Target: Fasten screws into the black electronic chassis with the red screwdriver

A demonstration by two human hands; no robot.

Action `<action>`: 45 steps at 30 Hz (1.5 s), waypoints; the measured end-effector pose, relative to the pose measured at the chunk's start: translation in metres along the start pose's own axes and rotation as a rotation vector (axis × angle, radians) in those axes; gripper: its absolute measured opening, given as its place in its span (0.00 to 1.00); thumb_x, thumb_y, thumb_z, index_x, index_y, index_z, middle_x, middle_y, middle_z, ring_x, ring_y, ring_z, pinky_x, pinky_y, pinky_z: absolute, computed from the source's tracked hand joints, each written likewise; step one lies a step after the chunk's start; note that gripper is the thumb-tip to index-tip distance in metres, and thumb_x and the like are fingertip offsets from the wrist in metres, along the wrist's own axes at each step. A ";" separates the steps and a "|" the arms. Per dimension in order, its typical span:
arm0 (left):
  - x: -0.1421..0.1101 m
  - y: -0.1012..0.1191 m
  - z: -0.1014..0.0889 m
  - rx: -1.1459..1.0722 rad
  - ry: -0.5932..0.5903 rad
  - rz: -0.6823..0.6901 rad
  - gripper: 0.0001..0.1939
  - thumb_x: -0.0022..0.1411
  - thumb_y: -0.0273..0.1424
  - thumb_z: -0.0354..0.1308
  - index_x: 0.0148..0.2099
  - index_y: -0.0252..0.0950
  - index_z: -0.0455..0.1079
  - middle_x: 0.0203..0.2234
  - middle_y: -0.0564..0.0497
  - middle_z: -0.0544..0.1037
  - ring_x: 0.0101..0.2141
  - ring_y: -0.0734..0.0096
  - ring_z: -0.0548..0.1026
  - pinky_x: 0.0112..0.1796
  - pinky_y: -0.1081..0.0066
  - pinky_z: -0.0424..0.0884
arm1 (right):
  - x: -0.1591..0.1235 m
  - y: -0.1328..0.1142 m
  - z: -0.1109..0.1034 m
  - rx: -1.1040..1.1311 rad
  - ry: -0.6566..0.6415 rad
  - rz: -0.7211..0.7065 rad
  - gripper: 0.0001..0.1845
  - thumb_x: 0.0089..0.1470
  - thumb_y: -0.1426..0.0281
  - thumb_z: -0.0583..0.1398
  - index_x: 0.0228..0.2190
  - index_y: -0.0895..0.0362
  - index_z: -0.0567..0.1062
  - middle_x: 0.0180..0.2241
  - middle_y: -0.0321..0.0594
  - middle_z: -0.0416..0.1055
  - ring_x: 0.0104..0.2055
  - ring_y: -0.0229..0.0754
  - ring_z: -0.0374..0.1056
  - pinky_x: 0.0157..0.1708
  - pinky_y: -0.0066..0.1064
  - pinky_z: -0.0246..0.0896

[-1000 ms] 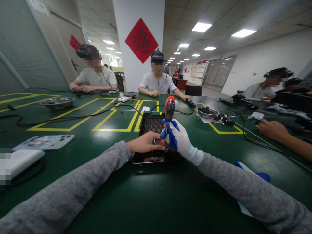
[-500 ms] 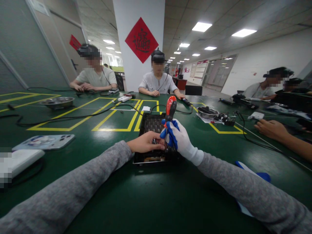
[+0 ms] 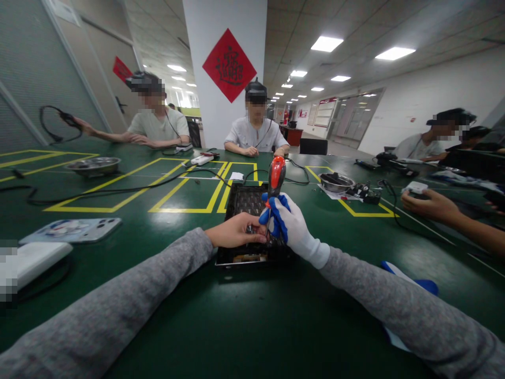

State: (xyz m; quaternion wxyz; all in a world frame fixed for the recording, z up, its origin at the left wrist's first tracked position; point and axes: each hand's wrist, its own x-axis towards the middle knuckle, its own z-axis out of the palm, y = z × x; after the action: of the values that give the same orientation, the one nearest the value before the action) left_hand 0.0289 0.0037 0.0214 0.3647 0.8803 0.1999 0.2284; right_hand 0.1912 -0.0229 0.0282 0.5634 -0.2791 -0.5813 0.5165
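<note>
My right hand [image 3: 294, 223], in a white and blue glove, grips a screwdriver [image 3: 276, 176] with a red and black handle. The tool stands nearly upright, its shaft pointing down beside the fingers of my left hand. That left hand [image 3: 239, 230] is bare, with thumb and fingers drawn together around the screwdriver's tip; whatever they pinch is mostly hidden. Both hands are over a black open tray-like casing [image 3: 232, 202] with rows of small shiny bits inside. A brownish strip [image 3: 250, 258] shows near its front edge.
A phone [image 3: 73, 230] and a white box [image 3: 37, 268] lie left. Metal bowls [image 3: 94, 166] [image 3: 336, 182], black cables and yellow tape lines cross the green table. A spare glove [image 3: 410, 279] lies under my right forearm. A co-worker's hand [image 3: 437, 204] holds a small white case [image 3: 416, 188].
My hands keep their place; the screwdriver handle has turned slightly. The left co-worker has stretched out an arm with a cable. The co-worker opposite drew a hand back; another, at right, grasped the white case.
</note>
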 end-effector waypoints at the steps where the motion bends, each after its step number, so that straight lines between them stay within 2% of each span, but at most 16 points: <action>1: 0.000 0.000 0.000 -0.011 -0.005 0.014 0.11 0.55 0.35 0.56 0.32 0.30 0.71 0.29 0.49 0.75 0.33 0.71 0.72 0.38 0.73 0.66 | 0.000 0.000 0.000 0.000 0.001 0.004 0.15 0.52 0.57 0.54 0.34 0.56 0.62 0.17 0.28 0.64 0.13 0.28 0.55 0.11 0.20 0.50; 5: 0.000 0.002 -0.001 -0.029 -0.023 0.038 0.11 0.57 0.34 0.54 0.35 0.31 0.72 0.32 0.48 0.76 0.35 0.71 0.72 0.39 0.73 0.66 | 0.000 0.000 0.000 0.003 -0.001 0.005 0.15 0.52 0.57 0.54 0.34 0.56 0.62 0.18 0.28 0.65 0.13 0.29 0.56 0.11 0.20 0.51; 12: 0.000 -0.001 0.000 0.037 0.017 -0.023 0.12 0.54 0.36 0.57 0.30 0.30 0.69 0.26 0.51 0.73 0.29 0.73 0.71 0.36 0.73 0.66 | -0.001 -0.002 0.001 0.000 0.011 -0.006 0.15 0.52 0.57 0.54 0.34 0.56 0.62 0.19 0.29 0.65 0.14 0.28 0.56 0.13 0.20 0.51; 19: 0.000 0.001 0.000 -0.046 -0.029 0.030 0.10 0.57 0.33 0.55 0.35 0.30 0.70 0.32 0.48 0.75 0.34 0.71 0.72 0.39 0.72 0.66 | 0.000 0.002 -0.001 -0.016 -0.013 0.008 0.16 0.52 0.57 0.53 0.34 0.56 0.63 0.18 0.28 0.64 0.13 0.28 0.54 0.12 0.21 0.49; 25: -0.001 0.000 -0.001 0.021 0.003 -0.010 0.12 0.54 0.36 0.57 0.30 0.30 0.69 0.26 0.50 0.74 0.30 0.73 0.71 0.36 0.73 0.66 | 0.000 -0.001 0.001 0.008 0.005 0.001 0.15 0.51 0.57 0.54 0.34 0.56 0.63 0.18 0.28 0.64 0.14 0.29 0.56 0.13 0.20 0.51; 31: 0.000 0.001 -0.001 -0.038 -0.031 0.027 0.11 0.57 0.33 0.55 0.35 0.30 0.72 0.32 0.48 0.76 0.34 0.71 0.72 0.40 0.71 0.67 | 0.000 -0.001 0.001 -0.012 0.001 0.026 0.16 0.51 0.56 0.54 0.33 0.56 0.63 0.17 0.28 0.64 0.13 0.29 0.55 0.12 0.20 0.50; 36: 0.000 0.002 0.000 -0.049 -0.024 0.041 0.10 0.57 0.33 0.54 0.34 0.30 0.71 0.31 0.47 0.76 0.34 0.71 0.72 0.40 0.71 0.66 | 0.000 0.000 0.001 0.008 0.016 0.010 0.16 0.52 0.56 0.54 0.35 0.56 0.63 0.18 0.29 0.66 0.13 0.29 0.55 0.12 0.20 0.50; 41: 0.000 0.002 -0.006 -0.051 0.037 0.039 0.12 0.57 0.35 0.55 0.33 0.30 0.71 0.31 0.47 0.75 0.34 0.71 0.71 0.39 0.72 0.65 | 0.001 -0.008 0.001 -0.017 0.052 -0.035 0.17 0.52 0.56 0.53 0.37 0.56 0.64 0.22 0.32 0.68 0.15 0.29 0.57 0.14 0.22 0.53; 43: 0.000 0.001 -0.010 -0.080 0.102 0.010 0.13 0.57 0.36 0.54 0.34 0.30 0.71 0.30 0.47 0.74 0.33 0.71 0.71 0.38 0.72 0.65 | 0.002 -0.013 0.001 -0.047 0.126 -0.115 0.18 0.53 0.56 0.52 0.39 0.56 0.64 0.27 0.35 0.70 0.16 0.28 0.57 0.15 0.22 0.55; 45: -0.001 0.000 -0.015 -0.114 0.216 -0.030 0.13 0.57 0.37 0.54 0.35 0.30 0.69 0.30 0.48 0.73 0.33 0.71 0.70 0.37 0.73 0.64 | 0.005 -0.017 0.000 -0.065 0.218 -0.190 0.19 0.53 0.56 0.52 0.41 0.55 0.64 0.31 0.36 0.70 0.17 0.28 0.57 0.16 0.22 0.55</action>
State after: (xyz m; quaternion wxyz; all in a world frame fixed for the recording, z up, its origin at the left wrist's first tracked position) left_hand 0.0201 0.0110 0.0304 0.3939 0.8253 0.2380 0.3272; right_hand 0.1948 -0.0237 0.0453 0.6602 -0.2954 -0.5568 0.4084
